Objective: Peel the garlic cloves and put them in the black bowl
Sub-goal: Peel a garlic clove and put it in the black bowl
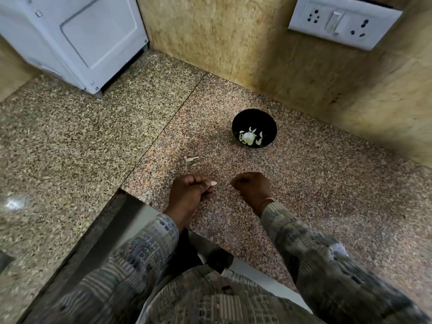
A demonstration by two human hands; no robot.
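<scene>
The black bowl (254, 118) stands on the speckled granite counter (327, 183) near the corner of the walls. It holds several pale garlic pieces (248, 137). My left hand (189, 195) hovers over the counter in front of the bowl and pinches a small pale garlic clove (213, 183) at its fingertips. My right hand (253, 189) sits a hand's width to the right, its fingers curled inward; whether it holds anything is hidden. Thin pale bits of peel (191, 159) lie on the counter between my left hand and the bowl.
A white appliance (77, 43) stands at the back left of the counter. A switch and socket plate (343, 19) is on the right wall. The counter has an L-shaped front edge (131, 195) near my body.
</scene>
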